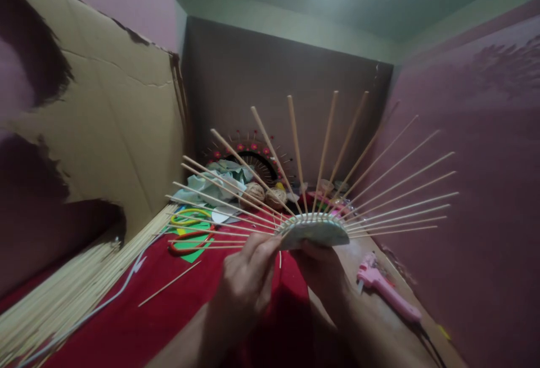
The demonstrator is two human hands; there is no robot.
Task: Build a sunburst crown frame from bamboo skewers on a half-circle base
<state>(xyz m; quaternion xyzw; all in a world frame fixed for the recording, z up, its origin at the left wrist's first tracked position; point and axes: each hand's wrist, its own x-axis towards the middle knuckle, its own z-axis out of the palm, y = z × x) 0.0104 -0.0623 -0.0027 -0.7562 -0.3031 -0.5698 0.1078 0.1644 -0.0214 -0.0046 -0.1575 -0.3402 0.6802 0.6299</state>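
Both my hands hold up a pale, rounded base [314,231] with many thin wooden sticks [323,151] fanning out from its edge. My left hand [248,269] pinches the base's left end, close to the lowest sticks on that side. Under the base's lower edge, the fingers of my right hand [323,272] are closed around it, partly hidden behind it. A pink glue gun [388,289] lies to the right of my right hand, its cord running toward the bottom edge. One loose stick [169,283] rests on the red cloth [169,323] at the left.
A large bundle of sticks [80,295] lies along the left, below torn cardboard [122,109]. Scissors with orange handles [189,244] sit on green paper [194,255]. Farther back are twine balls [276,198], crumpled pale cloth [215,182] and a decorated arch [253,148] with red flowers.
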